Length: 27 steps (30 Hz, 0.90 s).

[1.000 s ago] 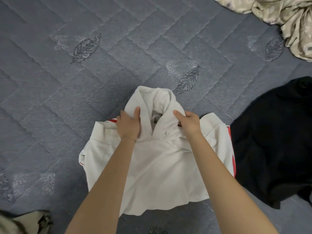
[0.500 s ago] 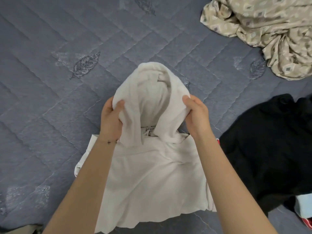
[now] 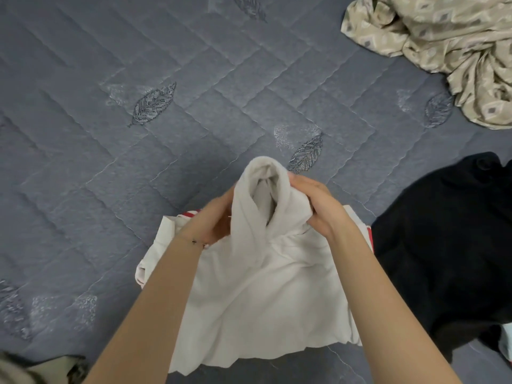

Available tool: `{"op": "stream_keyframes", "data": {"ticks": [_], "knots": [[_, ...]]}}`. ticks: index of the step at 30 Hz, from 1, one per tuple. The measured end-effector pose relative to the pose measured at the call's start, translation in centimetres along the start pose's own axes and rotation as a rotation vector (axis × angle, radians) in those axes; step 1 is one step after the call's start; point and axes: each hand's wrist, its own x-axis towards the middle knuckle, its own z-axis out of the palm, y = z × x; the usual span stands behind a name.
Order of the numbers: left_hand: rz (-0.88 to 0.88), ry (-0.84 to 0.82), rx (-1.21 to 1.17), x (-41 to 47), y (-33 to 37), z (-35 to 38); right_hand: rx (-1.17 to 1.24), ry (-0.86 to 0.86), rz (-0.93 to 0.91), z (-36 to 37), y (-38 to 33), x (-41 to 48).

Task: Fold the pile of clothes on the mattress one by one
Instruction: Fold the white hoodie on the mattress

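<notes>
Mattress point(image 3: 138, 189), grey and quilted, carries all items. White hoodie point(image 3: 263, 300) lies near centre with its hood point(image 3: 260, 189) raised. Black garment point(image 3: 443, 245) lies just beside it on the right. Beige patterned cloth point(image 3: 457, 51) sits far right. Left hand point(image 3: 213, 223) and right hand point(image 3: 318, 206) grip the hood from opposite sides, fingers curled.

Grey quilted mattress point(image 3: 138, 189) bearing a white hoodie point(image 3: 263, 300) near the middle, a black garment point(image 3: 443, 245) to its right, and beige patterned cloth point(image 3: 457, 51) at far right.
</notes>
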Motion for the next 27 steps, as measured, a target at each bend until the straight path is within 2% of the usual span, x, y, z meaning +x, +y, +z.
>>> {"op": "stream_keyframes", "data": {"ticks": [4,6,8,11,13,15,16,18,21,23,27], "knots": [[-0.001,0.134,0.136,-0.3,-0.3,0.6,-0.067,0.003,-0.033,-0.2,0.2,-0.2],[0.110,0.121,0.148,-0.6,-0.2,0.4,-0.112,0.047,-0.019,-0.5,-0.1,-0.3],[0.236,0.125,0.160,-1.0,0.2,0.2,-0.267,0.138,-0.022,-0.7,-0.3,-0.2],[0.510,0.203,0.327,-1.0,1.3,0.0,-0.501,0.207,-0.051,-0.4,-0.4,-0.4],[0.648,0.205,0.361,-1.3,2.3,0.5,-0.539,0.121,0.008,0.2,-0.4,-0.6],[0.703,0.193,0.336,-1.6,3.3,1.2,-0.607,-0.044,0.092,0.7,-0.7,-0.9],[0.708,0.185,0.322,-1.9,3.7,1.5,-0.644,-0.095,0.108,0.8,-0.7,-1.1],[0.703,0.181,0.287,-2.4,4.1,1.8,-0.659,-0.084,0.076,1.0,-1.1,-1.3],[0.620,0.193,0.286,-2.9,4.0,1.0,-0.620,0.031,-0.166,1.2,-1.7,-1.5],[0.477,0.154,0.433,-3.3,3.6,0.5,-0.554,0.028,-0.287,1.0,-2.3,-1.6],[0.189,-0.034,0.561,-4.0,1.7,0.9,-0.436,0.015,-0.322,1.1,-3.4,-2.2]]}}
